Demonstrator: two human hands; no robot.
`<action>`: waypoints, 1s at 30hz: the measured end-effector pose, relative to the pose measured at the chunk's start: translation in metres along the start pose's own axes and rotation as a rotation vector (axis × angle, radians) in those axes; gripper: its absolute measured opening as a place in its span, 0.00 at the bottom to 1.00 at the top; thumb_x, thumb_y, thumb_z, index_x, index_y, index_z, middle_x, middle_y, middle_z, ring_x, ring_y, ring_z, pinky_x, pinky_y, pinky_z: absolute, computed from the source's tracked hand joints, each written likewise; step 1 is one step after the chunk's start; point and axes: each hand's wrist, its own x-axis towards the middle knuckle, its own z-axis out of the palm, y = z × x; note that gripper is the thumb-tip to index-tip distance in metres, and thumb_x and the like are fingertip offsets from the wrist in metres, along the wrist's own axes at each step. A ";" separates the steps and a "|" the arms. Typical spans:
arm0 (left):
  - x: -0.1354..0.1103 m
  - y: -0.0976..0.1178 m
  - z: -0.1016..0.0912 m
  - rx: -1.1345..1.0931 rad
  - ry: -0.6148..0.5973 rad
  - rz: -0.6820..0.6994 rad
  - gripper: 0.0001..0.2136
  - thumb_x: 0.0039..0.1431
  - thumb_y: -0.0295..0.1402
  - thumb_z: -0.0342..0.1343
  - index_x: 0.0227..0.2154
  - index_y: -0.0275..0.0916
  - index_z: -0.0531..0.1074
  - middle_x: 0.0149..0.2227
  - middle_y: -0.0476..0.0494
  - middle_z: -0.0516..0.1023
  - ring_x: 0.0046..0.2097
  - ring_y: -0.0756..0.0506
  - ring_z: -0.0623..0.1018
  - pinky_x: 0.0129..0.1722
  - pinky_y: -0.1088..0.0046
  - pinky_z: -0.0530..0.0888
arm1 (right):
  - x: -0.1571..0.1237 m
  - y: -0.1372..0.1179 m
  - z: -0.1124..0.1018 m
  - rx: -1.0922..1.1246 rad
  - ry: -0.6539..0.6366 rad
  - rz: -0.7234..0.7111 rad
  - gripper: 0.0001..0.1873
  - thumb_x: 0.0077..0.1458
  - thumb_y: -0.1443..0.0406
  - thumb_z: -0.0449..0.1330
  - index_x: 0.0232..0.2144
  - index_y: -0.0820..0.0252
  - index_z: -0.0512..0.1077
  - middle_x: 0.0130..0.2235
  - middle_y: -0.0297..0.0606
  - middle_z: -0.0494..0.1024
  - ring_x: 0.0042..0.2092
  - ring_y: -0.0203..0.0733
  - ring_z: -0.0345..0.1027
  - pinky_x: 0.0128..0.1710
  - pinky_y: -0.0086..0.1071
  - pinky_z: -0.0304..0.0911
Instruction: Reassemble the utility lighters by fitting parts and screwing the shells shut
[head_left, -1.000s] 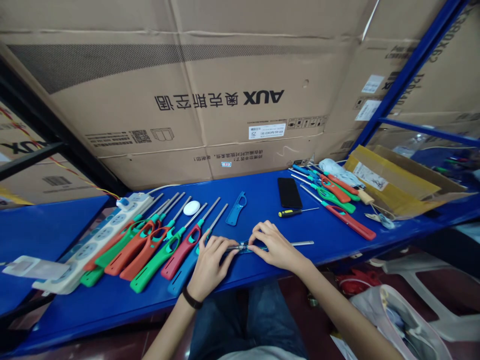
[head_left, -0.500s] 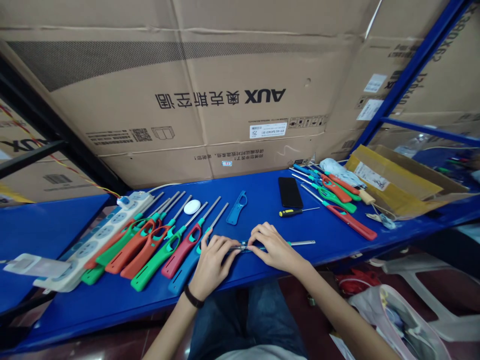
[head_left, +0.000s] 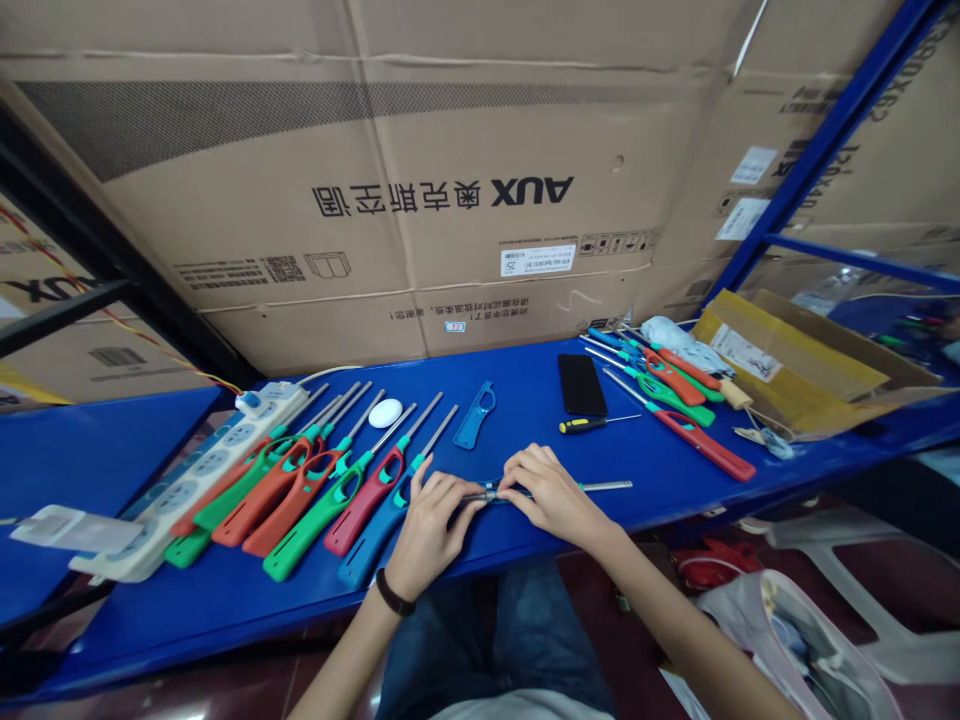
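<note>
A long-nosed gas lighter [head_left: 609,486] lies sideways at the table's front; its metal tube sticks out to the right, and small inner parts show between my fingers. My left hand [head_left: 435,520] is closed in a pinch on its left part, thumb and forefinger at a small metallic piece. My right hand [head_left: 551,495] pinches the same spot from the other side. The two hands cover most of the lighter's body. Behind them a blue handle half-shell [head_left: 475,415] lies loose. A blue lighter [head_left: 375,540] rests just left of my left hand.
Several red, orange and green lighters [head_left: 311,530] lie in a row beside a white power strip [head_left: 180,500]. A round white object [head_left: 386,413], a black phone [head_left: 582,385] and a yellow-black screwdriver [head_left: 581,426] lie farther back. More lighters [head_left: 675,385] and an open carton [head_left: 795,365] are at right.
Both hands stay at the same spot with only slight finger movement at the small metallic piece. The rest of the table looks the same; the view has shifted very slightly.
</note>
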 end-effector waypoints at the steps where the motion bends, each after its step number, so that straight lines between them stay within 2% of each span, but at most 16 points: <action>1: 0.000 0.000 0.000 -0.010 0.004 -0.007 0.05 0.63 0.32 0.50 0.37 0.43 0.72 0.35 0.49 0.79 0.39 0.46 0.76 0.61 0.49 0.50 | 0.000 0.000 0.000 0.000 0.006 -0.002 0.06 0.61 0.64 0.56 0.33 0.58 0.72 0.36 0.38 0.73 0.40 0.41 0.62 0.42 0.36 0.56; 12: 0.000 0.000 0.000 -0.010 -0.003 0.001 0.05 0.63 0.32 0.51 0.39 0.44 0.71 0.36 0.49 0.79 0.39 0.46 0.76 0.62 0.50 0.50 | -0.013 0.004 0.000 0.099 0.016 0.068 0.05 0.61 0.63 0.55 0.36 0.56 0.71 0.38 0.37 0.73 0.42 0.41 0.62 0.46 0.38 0.56; 24: 0.001 0.000 0.001 -0.029 0.002 0.002 0.05 0.62 0.31 0.51 0.38 0.43 0.72 0.35 0.50 0.78 0.39 0.47 0.76 0.62 0.50 0.50 | -0.011 0.004 0.002 0.045 0.023 0.008 0.06 0.62 0.65 0.54 0.34 0.59 0.70 0.36 0.37 0.73 0.39 0.41 0.61 0.43 0.36 0.55; 30: 0.001 -0.003 0.001 -0.066 -0.008 0.014 0.07 0.63 0.33 0.52 0.42 0.44 0.73 0.36 0.52 0.79 0.38 0.49 0.76 0.63 0.50 0.49 | -0.014 0.007 0.005 0.069 0.027 0.076 0.05 0.61 0.64 0.55 0.35 0.56 0.70 0.37 0.35 0.74 0.41 0.40 0.62 0.46 0.37 0.55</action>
